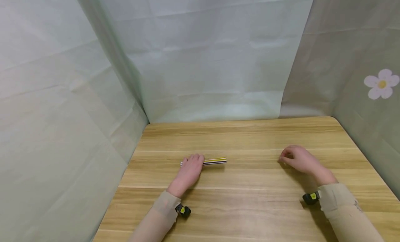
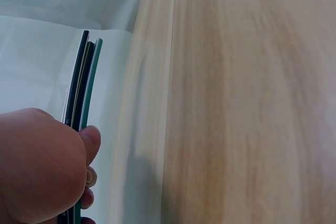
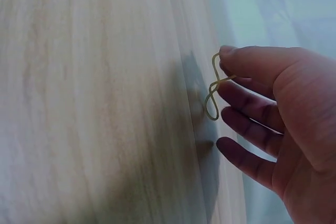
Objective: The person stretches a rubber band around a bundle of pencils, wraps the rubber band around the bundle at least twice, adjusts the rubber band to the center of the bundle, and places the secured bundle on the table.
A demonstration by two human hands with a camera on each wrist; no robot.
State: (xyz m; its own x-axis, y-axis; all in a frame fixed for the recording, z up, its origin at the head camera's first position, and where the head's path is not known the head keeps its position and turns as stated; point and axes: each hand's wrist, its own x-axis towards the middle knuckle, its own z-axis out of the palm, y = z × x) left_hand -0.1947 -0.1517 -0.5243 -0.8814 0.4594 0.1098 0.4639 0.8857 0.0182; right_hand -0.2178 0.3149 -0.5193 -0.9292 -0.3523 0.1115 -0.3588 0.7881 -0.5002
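My left hand (image 1: pixel 190 170) grips a small bundle of pencils (image 1: pixel 215 161) at the left middle of the table. In the head view their yellow, black and white striped ends stick out to the right, with a short bit showing left of the fingers. The left wrist view has dark and green pencils (image 2: pixel 80 85) rising from the fist, the thumb across them. Over on the right, my right hand (image 1: pixel 300 159) pinches a thin yellowish rubber band (image 3: pixel 213 86) between thumb and index finger. The band hangs in a twisted loop, and the other fingers are spread below.
Both hands are over a wood-grain table (image 1: pixel 243 207). Pale cloth (image 1: pixel 212 72) hangs behind the far edge and along both sides, with a flower print (image 1: pixel 382 84) on the right. A dark wrist camera (image 1: pixel 183 210) sits on the left sleeve, another camera (image 1: pixel 310 198) on the right.
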